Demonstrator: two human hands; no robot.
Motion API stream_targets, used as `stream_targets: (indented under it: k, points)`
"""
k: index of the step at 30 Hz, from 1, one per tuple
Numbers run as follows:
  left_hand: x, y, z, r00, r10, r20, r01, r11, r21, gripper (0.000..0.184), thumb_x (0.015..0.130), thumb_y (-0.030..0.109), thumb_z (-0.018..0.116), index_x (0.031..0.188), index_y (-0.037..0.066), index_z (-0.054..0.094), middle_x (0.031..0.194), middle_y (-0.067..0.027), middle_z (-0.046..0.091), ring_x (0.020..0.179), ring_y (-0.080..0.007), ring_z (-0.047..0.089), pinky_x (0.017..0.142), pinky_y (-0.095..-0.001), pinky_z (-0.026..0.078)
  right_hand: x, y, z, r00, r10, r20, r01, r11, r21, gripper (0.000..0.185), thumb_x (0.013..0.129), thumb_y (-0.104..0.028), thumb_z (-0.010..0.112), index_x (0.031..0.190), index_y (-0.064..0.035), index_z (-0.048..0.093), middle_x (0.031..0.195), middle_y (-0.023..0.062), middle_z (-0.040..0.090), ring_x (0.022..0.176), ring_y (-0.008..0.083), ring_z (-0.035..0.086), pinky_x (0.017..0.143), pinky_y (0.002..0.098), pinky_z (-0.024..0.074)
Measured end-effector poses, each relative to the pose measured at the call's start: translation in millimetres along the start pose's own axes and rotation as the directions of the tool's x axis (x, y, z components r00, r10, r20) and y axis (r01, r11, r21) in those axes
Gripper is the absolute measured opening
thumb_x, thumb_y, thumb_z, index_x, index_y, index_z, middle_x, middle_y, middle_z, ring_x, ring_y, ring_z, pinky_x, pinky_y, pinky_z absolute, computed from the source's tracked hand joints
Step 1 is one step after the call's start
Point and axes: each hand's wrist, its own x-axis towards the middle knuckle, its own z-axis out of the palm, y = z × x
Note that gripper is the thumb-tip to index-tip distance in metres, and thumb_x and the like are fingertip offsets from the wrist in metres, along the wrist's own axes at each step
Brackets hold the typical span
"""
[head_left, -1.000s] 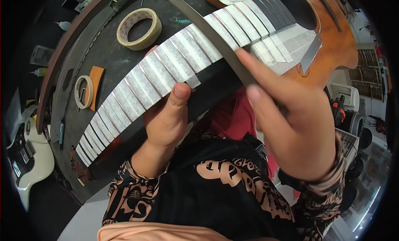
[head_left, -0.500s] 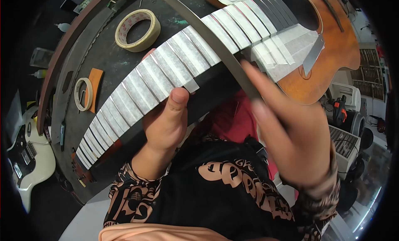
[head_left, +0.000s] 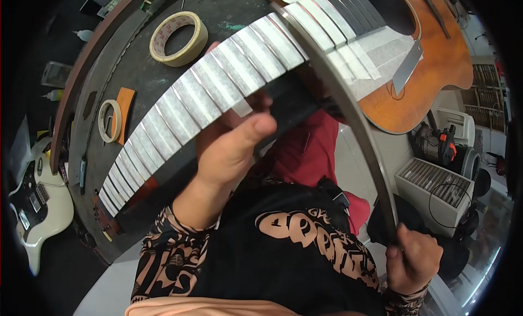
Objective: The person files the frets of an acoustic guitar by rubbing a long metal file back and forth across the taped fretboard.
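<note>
Gripping the lower end of a long, narrow, grey metal bar (head_left: 357,111), a person's right hand (head_left: 414,260) is closed around it, low beside the body, while the bar's far end crosses a long guitar neck (head_left: 185,111) faced with strips of whitish tape between the frets. Whether the bar touches the frets cannot be told. The left hand (head_left: 229,155), well apart from the right, reaches beneath the neck near its middle, thumb stretched out clear of the near edge; most of its fingers are hidden. Just above the thumb, a loose tape end (head_left: 242,107) overhangs the edge.

The neck slants over a dark, scuffed workbench (head_left: 144,81), rising to the glossy orange-brown wooden guitar body (head_left: 406,111) at upper right, where a small grey metal plate (head_left: 407,70) sits beside more tape. Behind the neck lie a wide cream-coloured tape roll (head_left: 185,57) and a thinner cream tape ring (head_left: 102,122), the latter against a flat orange-brown strip (head_left: 128,104). A white electric guitar (head_left: 54,218) stands at far left.
</note>
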Motion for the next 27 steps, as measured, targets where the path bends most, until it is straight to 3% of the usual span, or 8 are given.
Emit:
stream_targets:
  k: [2,4,14,18,23,24,27]
  points:
    - [8,-6,1,1.0,0.003,-0.001,-0.003,1.0,-0.024,0.06,0.087,0.027,0.07,0.138,0.011,0.042,0.124,-0.0061,0.054,0.11,-0.0232,0.051,0.092,-0.0395,0.04,-12,-2,-1,0.996,0.085,0.019,-0.085,0.996,-0.006,0.041,0.067,-0.001,0.065,0.108,-0.0004,0.068,0.064,0.0081,0.06,0.05,0.0216,0.055,0.052,0.0286,0.0414]
    - [16,3,24,0.994,-0.023,-0.102,0.007,0.988,-0.154,0.09,0.075,0.0,0.078,0.146,0.003,0.022,0.128,-0.009,0.051,0.115,-0.0183,0.052,0.1,-0.0335,0.041,-15,0,-3,0.996,0.076,0.05,-0.076,0.997,-0.009,0.043,0.067,0.001,0.065,0.11,-0.0007,0.067,0.065,0.0084,0.06,0.05,0.0219,0.055,0.051,0.0289,0.0413]
    - [22,-10,21,0.982,-0.093,-0.163,0.076,0.991,-0.107,0.074,0.083,0.0,0.072,0.142,0.002,0.027,0.13,-0.0122,0.05,0.123,-0.0209,0.05,0.106,-0.0355,0.039,-15,6,2,0.991,0.038,0.129,-0.043,0.998,0.038,0.053,0.064,0.008,0.062,0.116,-0.0019,0.064,0.065,0.0088,0.061,0.048,0.0214,0.055,0.05,0.0308,0.0428]
    - [23,-9,21,0.987,-0.037,-0.156,0.024,0.996,-0.086,0.072,0.084,0.002,0.072,0.142,0.001,0.028,0.13,-0.0116,0.051,0.122,-0.0208,0.05,0.105,-0.0349,0.04,-18,7,2,0.988,0.045,0.145,-0.051,0.998,0.042,0.053,0.065,0.008,0.063,0.117,-0.0021,0.063,0.067,0.0091,0.061,0.05,0.0222,0.056,0.05,0.0314,0.0434]
    - [23,-8,20,0.992,0.005,-0.124,-0.007,1.0,-0.019,0.071,0.085,0.002,0.071,0.142,0.001,0.029,0.13,-0.0111,0.051,0.123,-0.0199,0.049,0.106,-0.0344,0.039,-33,5,8,0.992,0.034,0.12,-0.021,0.993,-0.114,0.051,0.068,0.008,0.062,0.118,-0.0023,0.062,0.071,0.0098,0.062,0.054,0.0242,0.057,0.051,0.0329,0.0438]
    - [21,-11,18,0.995,0.012,-0.095,-0.012,1.0,0.001,0.058,0.092,0.007,0.06,0.143,0.004,0.032,0.135,-0.0099,0.049,0.127,-0.0201,0.046,0.109,-0.0355,0.035,-27,5,9,0.992,0.036,0.12,-0.022,0.993,-0.114,0.051,0.068,0.008,0.062,0.118,-0.0023,0.062,0.071,0.0098,0.062,0.054,0.0242,0.057,0.051,0.0329,0.0438]
    - [19,-13,18,0.998,0.004,-0.056,-0.003,1.0,0.015,0.044,0.1,0.014,0.048,0.142,0.006,0.036,0.139,-0.0088,0.047,0.13,-0.0203,0.044,0.111,-0.0365,0.031,23,-5,17,0.981,0.061,0.183,-0.033,0.988,-0.151,0.048,0.073,0.004,0.065,0.121,-0.0027,0.062,0.065,0.0104,0.056,0.051,0.0263,0.055,0.05,0.0342,0.0431]
